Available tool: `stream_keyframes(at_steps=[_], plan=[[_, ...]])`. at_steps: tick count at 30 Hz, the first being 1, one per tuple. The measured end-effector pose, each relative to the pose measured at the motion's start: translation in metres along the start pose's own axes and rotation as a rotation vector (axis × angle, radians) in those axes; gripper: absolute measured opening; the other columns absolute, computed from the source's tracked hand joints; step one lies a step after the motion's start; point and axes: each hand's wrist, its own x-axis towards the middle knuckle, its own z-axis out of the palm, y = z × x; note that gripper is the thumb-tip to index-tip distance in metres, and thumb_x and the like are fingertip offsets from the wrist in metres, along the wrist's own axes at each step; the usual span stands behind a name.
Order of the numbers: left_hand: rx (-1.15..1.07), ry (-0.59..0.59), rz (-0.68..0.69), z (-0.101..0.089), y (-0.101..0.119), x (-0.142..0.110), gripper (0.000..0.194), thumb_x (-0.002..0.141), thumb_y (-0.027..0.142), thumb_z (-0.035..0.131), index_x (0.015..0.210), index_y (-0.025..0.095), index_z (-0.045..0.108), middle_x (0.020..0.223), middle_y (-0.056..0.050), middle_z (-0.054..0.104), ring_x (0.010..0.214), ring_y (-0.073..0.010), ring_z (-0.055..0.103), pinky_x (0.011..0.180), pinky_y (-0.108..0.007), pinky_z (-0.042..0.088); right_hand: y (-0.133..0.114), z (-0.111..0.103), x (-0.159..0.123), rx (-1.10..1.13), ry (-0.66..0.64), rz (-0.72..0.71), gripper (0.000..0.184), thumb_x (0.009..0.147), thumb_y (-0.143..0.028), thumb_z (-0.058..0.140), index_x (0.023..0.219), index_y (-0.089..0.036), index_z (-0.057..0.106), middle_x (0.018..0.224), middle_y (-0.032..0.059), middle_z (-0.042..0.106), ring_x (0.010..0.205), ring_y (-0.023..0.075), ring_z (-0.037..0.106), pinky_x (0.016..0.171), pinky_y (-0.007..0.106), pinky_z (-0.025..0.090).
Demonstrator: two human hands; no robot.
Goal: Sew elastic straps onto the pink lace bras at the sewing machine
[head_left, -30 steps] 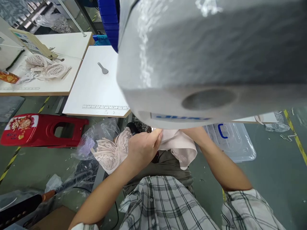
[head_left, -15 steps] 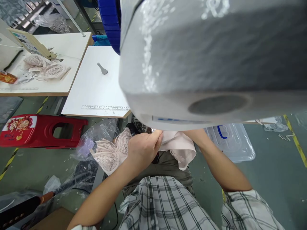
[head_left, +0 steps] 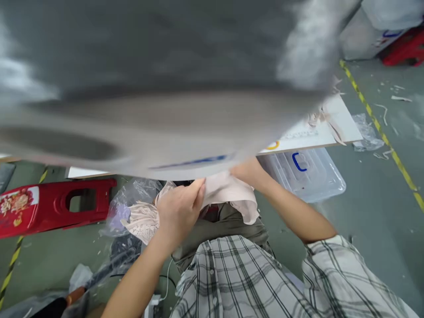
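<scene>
A pale pink lace bra (head_left: 228,190) is stretched between my hands above my lap, its smooth fabric hanging down on the right. My left hand (head_left: 181,207) is closed, thumb and fingers pinching its edge. At the fabric's other side, my right hand (head_left: 248,173) is closed on it, with its fingertips partly hidden by the machine. A lace cup (head_left: 142,220) shows beyond my left hand. The grey sewing machine head (head_left: 165,119) is close to the camera, covering the hands' far side and the stitching area.
A red stool (head_left: 53,205) stands at the left, near a clear plastic bag (head_left: 132,198). To the right, a clear plastic box lid (head_left: 308,176) lies below the white tabletop (head_left: 341,119), which holds fabric scraps. Yellow floor tape (head_left: 380,123) runs along the far right.
The view has swung right, so the machine head now fills the upper left and more tabletop shows at right. Both hands still hold the bra.
</scene>
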Motion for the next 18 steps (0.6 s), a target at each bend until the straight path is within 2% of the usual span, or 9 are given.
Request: stream_keyframes(at_steps=[7,18], plan=[[0.02,0.009,0.044,-0.001,-0.0087,-0.0034,0.025,0.099,0.025,0.051,0.1,0.016,0.075,0.058,0.0,0.068,0.05,-0.0125,0.058,0.051,-0.025,0.033,-0.0045,-0.0051,-0.004,0.075,-0.012,0.072,0.019,0.085,-0.029,0.055,0.091,-0.016,0.067,0.066,-0.0021,0.055,0.065,0.0136,0.049,0.065,0.027,0.038],[-0.005,0.033,0.071,0.0022,-0.0052,-0.0014,0.021,0.098,0.024,0.052,0.098,0.02,0.073,0.051,0.003,0.06,0.047,-0.0118,0.054,0.05,-0.025,0.033,0.0015,-0.0076,-0.0057,0.092,0.029,0.067,0.011,0.084,-0.028,0.06,0.086,-0.019,0.065,0.06,-0.005,0.05,0.061,0.0115,0.044,0.059,0.025,0.032]])
